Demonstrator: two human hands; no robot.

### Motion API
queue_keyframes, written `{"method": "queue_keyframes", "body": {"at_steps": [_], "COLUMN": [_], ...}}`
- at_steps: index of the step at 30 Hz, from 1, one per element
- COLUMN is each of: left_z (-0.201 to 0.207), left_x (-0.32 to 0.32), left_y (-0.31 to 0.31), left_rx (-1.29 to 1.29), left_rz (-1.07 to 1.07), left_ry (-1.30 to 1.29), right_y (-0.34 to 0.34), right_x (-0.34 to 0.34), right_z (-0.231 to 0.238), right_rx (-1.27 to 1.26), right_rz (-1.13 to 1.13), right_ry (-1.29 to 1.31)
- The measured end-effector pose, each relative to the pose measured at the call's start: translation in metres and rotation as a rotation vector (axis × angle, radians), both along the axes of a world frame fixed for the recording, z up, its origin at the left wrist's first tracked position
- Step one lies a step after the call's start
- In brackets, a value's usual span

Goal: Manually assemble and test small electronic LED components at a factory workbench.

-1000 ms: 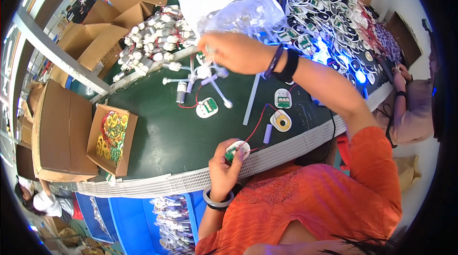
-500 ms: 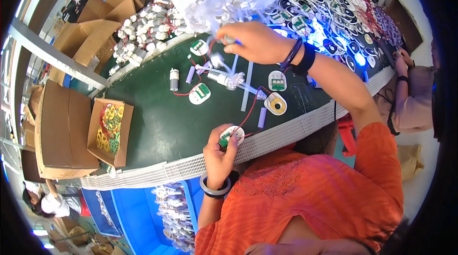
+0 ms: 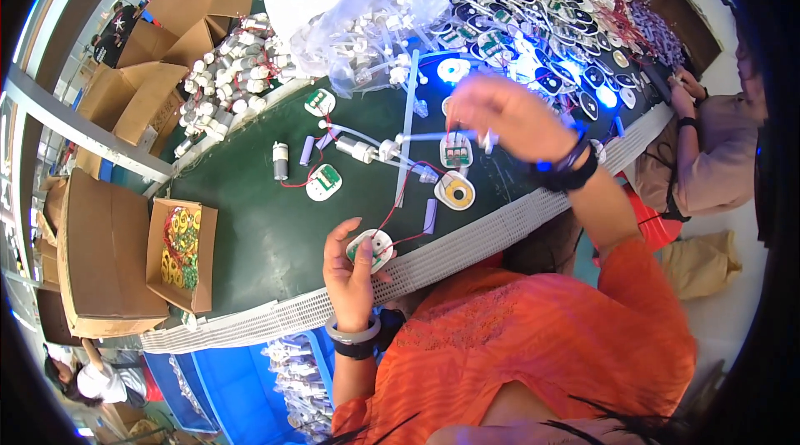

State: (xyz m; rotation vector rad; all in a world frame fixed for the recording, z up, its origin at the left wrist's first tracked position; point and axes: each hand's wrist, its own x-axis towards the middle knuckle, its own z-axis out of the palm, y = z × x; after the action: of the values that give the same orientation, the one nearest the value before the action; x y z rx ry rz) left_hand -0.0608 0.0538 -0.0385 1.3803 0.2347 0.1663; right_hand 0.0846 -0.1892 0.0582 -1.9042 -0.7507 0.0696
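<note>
My left hand (image 3: pixel 350 278) grips a white oval cover with a green circuit board (image 3: pixel 372 251) at the table's front edge, thumb on top. Red wires run from it to a purple cylindrical battery (image 3: pixel 430 216) and up the table. My right hand (image 3: pixel 517 124) is above the table further right, smeared by motion; whether it holds anything cannot be made out. Left of it lies a small cylindrical motor (image 3: pixel 356 148) with white fittings and clear tubes. Near that hand are an oval cover with a green board (image 3: pixel 456 151) and one with a yellow ring (image 3: pixel 455 192).
A plastic bag of white fittings (image 3: pixel 367 37) stands at the back, between piled motors (image 3: pixel 221 78) and a large heap of wired parts (image 3: pixel 533 12). Cardboard boxes (image 3: pixel 179 253) stand left. Blue bins (image 3: pixel 242 382) are below the table; another person's hands (image 3: pixel 687 91) are at far right.
My right hand has moved right and down, away from the bag. The fittings and tubes beside the motor look sharper now. My left hand keeps its hold on the oval cover.
</note>
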Motion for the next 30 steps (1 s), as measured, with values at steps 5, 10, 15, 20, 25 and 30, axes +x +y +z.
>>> {"method": "queue_keyframes", "body": {"at_steps": [5,10,15,20,25,30], "left_z": [0.016,0.021,0.015,0.015,0.020,0.021], "left_x": [0.011,0.017,0.023,0.030,0.034,0.034], "left_y": [-0.003,-0.016,-0.036,-0.048,-0.052,-0.055], "left_rx": [0.219,0.207,0.292,0.344,0.406,0.411], "left_rz": [-0.109,-0.248,-0.290,-0.225,-0.187,-0.187], "left_ry": [-0.004,-0.073,-0.144,-0.206,-0.229,-0.219], "right_y": [0.006,0.013,0.011,0.011,0.009,0.013], "right_x": [-0.029,-0.035,-0.037,-0.040,-0.052,-0.059], "right_z": [-0.050,-0.053,-0.056,-0.056,-0.055,-0.052], "right_rx": [0.013,0.087,0.100,0.110,-0.177,-0.282], "right_rz": [0.108,0.084,0.041,-0.025,0.014,-0.066], "right_ry": [0.009,0.056,-0.018,-0.077,-0.421,-0.595]}}
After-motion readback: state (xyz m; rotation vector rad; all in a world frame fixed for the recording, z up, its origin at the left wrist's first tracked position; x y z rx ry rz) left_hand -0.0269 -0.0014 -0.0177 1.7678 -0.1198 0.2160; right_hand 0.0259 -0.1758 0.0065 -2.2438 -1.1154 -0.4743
